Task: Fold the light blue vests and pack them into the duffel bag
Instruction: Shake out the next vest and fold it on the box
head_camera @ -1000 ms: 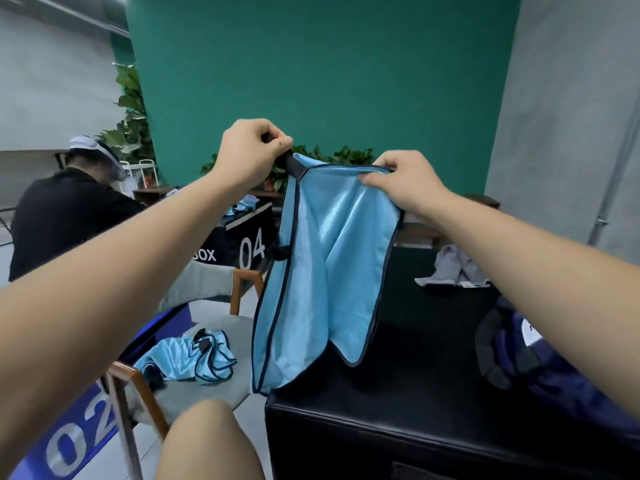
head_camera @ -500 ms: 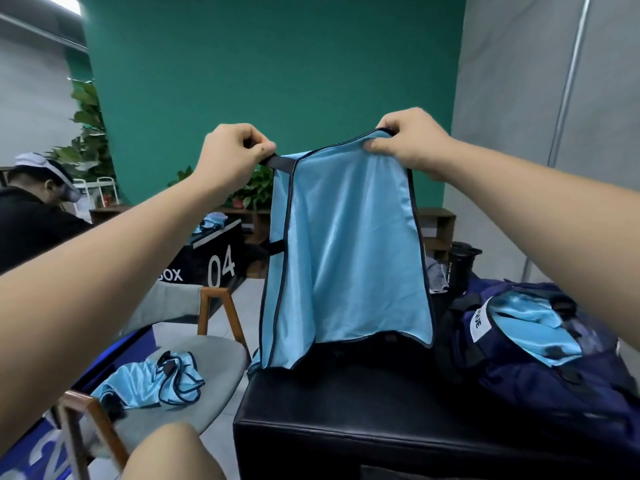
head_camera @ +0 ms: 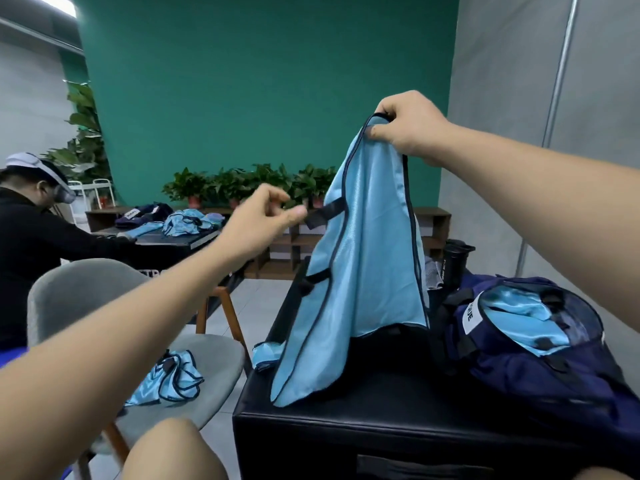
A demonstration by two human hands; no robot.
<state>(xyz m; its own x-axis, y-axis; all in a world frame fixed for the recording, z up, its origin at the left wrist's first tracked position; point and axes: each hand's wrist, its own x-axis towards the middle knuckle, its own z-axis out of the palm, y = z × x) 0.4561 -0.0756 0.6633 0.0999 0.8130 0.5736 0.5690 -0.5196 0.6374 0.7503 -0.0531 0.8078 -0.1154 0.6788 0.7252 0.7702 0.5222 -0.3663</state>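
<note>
- Soft, even indoor light fills the room. A ceiling light (head_camera: 64, 3) in the top left corner burns out to plain white.
- Shadows are faint and diffuse, darkest under the hanging light blue vest (head_camera: 367, 258) on the black table (head_camera: 381, 415).
- The vest's cloth carries a mild sheen. The table top is so dark that little detail reads, with a pale gleam along its front edge.
- The left hand (head_camera: 258, 220) is smeared by motion blur, while the right hand (head_camera: 408, 129) looks sharper.
- Wide-angle distortion bows the grey pole (head_camera: 560, 81) at the right and swells the forearms near the edges.
</note>
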